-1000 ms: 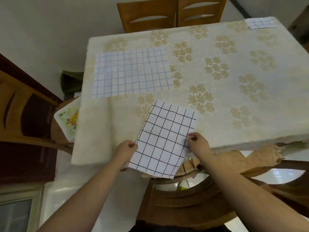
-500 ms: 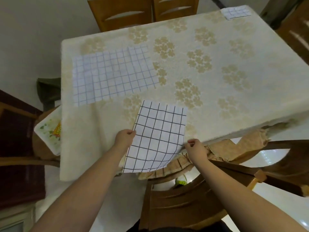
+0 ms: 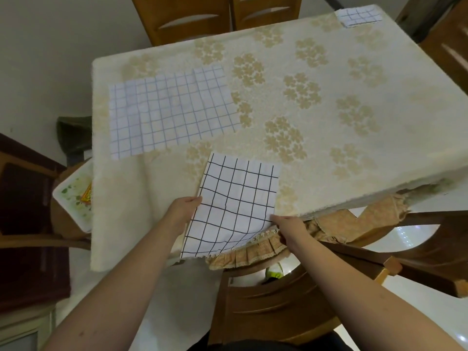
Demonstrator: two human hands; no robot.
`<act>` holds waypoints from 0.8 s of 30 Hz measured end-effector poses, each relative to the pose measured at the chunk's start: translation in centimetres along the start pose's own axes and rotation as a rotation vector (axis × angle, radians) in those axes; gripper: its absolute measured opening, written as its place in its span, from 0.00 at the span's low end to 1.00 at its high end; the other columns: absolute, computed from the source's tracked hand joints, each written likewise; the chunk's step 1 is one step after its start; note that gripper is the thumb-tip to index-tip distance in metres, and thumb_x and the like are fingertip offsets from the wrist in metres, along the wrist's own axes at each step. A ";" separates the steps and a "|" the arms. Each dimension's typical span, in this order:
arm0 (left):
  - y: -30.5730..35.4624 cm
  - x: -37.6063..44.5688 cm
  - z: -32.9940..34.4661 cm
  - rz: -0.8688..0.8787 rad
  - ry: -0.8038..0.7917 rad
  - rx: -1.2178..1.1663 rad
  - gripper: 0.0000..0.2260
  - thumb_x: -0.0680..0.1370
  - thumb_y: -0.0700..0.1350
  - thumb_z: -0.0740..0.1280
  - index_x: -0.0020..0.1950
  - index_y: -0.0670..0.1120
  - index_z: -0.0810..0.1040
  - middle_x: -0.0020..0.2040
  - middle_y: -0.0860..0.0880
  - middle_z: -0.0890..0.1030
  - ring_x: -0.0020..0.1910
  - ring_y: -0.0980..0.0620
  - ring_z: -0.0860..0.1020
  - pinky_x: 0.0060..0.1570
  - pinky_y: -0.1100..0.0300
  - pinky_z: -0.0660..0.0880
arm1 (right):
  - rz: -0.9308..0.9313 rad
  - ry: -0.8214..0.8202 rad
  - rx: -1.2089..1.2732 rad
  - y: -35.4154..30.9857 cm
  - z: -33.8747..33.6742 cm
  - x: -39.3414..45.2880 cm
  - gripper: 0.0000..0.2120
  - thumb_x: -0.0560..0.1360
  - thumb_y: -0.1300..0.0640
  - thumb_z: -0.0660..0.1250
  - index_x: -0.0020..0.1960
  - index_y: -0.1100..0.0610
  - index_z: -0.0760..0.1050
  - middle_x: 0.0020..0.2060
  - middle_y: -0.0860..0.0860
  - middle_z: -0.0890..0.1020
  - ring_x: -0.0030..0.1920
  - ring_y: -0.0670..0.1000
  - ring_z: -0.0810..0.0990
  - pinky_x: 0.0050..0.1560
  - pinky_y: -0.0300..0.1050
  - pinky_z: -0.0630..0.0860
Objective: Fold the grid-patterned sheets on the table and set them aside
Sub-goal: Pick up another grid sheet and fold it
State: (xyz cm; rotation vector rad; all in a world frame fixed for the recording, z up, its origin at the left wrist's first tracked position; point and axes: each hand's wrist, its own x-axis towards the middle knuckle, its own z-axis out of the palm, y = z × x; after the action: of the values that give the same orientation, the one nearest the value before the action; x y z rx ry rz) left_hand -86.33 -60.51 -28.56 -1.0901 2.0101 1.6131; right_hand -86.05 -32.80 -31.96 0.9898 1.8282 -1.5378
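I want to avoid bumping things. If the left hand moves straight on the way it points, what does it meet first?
The left hand points right, across the black-grid sheet it grips. It would likely meet that sheet's middle first, then the right hand; depth is unclear.

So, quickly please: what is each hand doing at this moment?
Left hand: closed on the left edge of the black-grid sheet.
Right hand: closed on the same sheet's right edge, near the table's edge.

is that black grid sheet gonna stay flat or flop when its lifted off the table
Probably flops: the black-grid sheet already sags and ripples where it overhangs the table edge between the left hand and right hand. It looks thin and light. Its frayed lower edge suggests cloth.
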 end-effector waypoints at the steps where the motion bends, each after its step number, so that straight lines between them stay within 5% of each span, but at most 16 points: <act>1: 0.0 -0.1 -0.2 -0.010 0.002 -0.003 0.19 0.80 0.46 0.67 0.68 0.39 0.74 0.51 0.36 0.80 0.52 0.41 0.78 0.67 0.48 0.68 | 0.014 -0.020 0.026 0.1 0.1 -0.1 0.09 0.74 0.57 0.72 0.40 0.62 0.77 0.26 0.52 0.68 0.26 0.49 0.64 0.27 0.42 0.62; 3: -0.1 -0.3 -0.6 -0.033 -0.008 -0.007 0.19 0.79 0.47 0.67 0.67 0.40 0.76 0.34 0.45 0.72 0.34 0.49 0.70 0.56 0.51 0.75 | 0.020 -0.043 0.035 0.2 0.3 -0.3 0.10 0.74 0.57 0.72 0.39 0.61 0.76 0.26 0.53 0.68 0.24 0.49 0.64 0.26 0.41 0.63; 6: -0.2 -0.5 -1.3 -0.044 -0.025 -0.031 0.16 0.79 0.48 0.68 0.63 0.41 0.77 0.33 0.48 0.67 0.32 0.52 0.64 0.35 0.60 0.66 | -0.038 -0.009 -0.029 0.3 0.6 -0.7 0.10 0.75 0.56 0.71 0.40 0.62 0.79 0.27 0.52 0.74 0.24 0.49 0.69 0.26 0.42 0.68; 15: 0.1 -2.4 -2.9 -0.057 -0.070 -0.130 0.08 0.79 0.43 0.68 0.56 0.41 0.79 0.26 0.53 0.65 0.22 0.58 0.59 0.22 0.66 0.57 | 0.094 -0.180 0.079 0.2 1.2 -2.0 0.08 0.75 0.57 0.72 0.40 0.59 0.75 0.23 0.49 0.72 0.23 0.46 0.68 0.21 0.37 0.67; 24: 0.2 -3.3 -4.9 -0.007 -0.028 -0.093 0.09 0.79 0.45 0.68 0.56 0.42 0.80 0.23 0.55 0.63 0.25 0.55 0.59 0.27 0.62 0.58 | 0.044 -0.247 0.153 -1.2 1.3 -3.1 0.05 0.78 0.58 0.68 0.43 0.57 0.74 0.25 0.48 0.71 0.24 0.45 0.67 0.22 0.36 0.67</act>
State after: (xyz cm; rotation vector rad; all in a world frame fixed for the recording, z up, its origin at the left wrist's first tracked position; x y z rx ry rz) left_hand -83.39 -63.97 -24.77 -1.0993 1.9283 1.7238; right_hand -85.32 -34.70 -29.03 0.8579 1.5284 -1.7101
